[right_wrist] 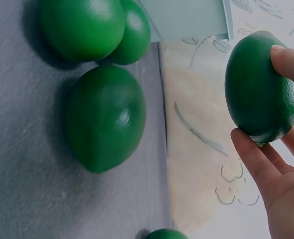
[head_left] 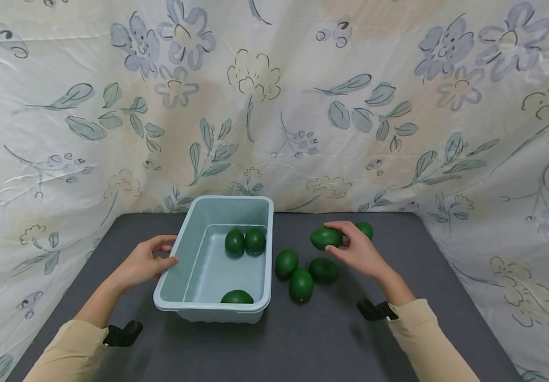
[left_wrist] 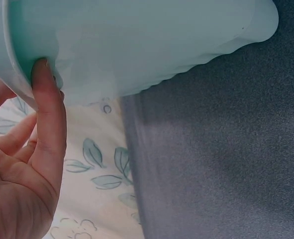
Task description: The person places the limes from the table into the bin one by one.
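Note:
My right hand [head_left: 357, 249] pinches a glossy dark-green oval fruit [head_left: 325, 238], avocado-like, between thumb and fingers. It is held above the table in the head and right wrist views. The left hand [head_left: 144, 262] grips the left rim of a pale blue-green plastic tub [head_left: 166, 306]; in the left wrist view, a fingertip tucks under the tub's rim [left_wrist: 10, 45]. Inside the tub, two such fruits [head_left: 234, 243] sit side by side and another fruit [head_left: 237, 297] lies at the near end, partly hidden by the near wall.
Right of the tub, three green fruits [head_left: 301, 285] lie clustered on the dark grey table [head_left: 312, 339]. One more fruit [head_left: 364, 229] shows behind the right hand, partly covered. A floral cloth [head_left: 274, 106] hangs along the table's back edge.

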{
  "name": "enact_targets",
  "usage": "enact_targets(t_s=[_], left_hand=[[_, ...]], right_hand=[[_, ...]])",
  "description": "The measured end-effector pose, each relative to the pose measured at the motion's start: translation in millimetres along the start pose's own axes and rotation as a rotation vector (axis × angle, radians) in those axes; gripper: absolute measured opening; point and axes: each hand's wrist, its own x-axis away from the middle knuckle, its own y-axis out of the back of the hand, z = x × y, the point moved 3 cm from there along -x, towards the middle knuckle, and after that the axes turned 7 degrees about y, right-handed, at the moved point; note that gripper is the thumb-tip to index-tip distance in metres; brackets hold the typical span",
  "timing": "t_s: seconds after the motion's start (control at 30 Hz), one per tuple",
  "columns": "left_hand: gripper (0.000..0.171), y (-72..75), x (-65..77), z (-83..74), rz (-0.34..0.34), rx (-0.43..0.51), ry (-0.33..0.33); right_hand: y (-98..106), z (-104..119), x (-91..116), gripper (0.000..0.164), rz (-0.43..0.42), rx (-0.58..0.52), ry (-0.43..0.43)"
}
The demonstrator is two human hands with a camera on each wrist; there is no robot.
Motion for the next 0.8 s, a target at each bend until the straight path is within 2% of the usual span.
enact_targets(t_s=[0.43,0.8], left_hand=[[0.064,0.3,1.1,-0.7,0.01,0.001,-0.002],[0.064,0.6,2.2,-0.8,0.01,-0.008,-0.004]], right_hand=[[-5,24,-28,0.053,0.004,-0.007,0.031],[-18,48,-52,0.051,0.025,-0.038,0.062]])
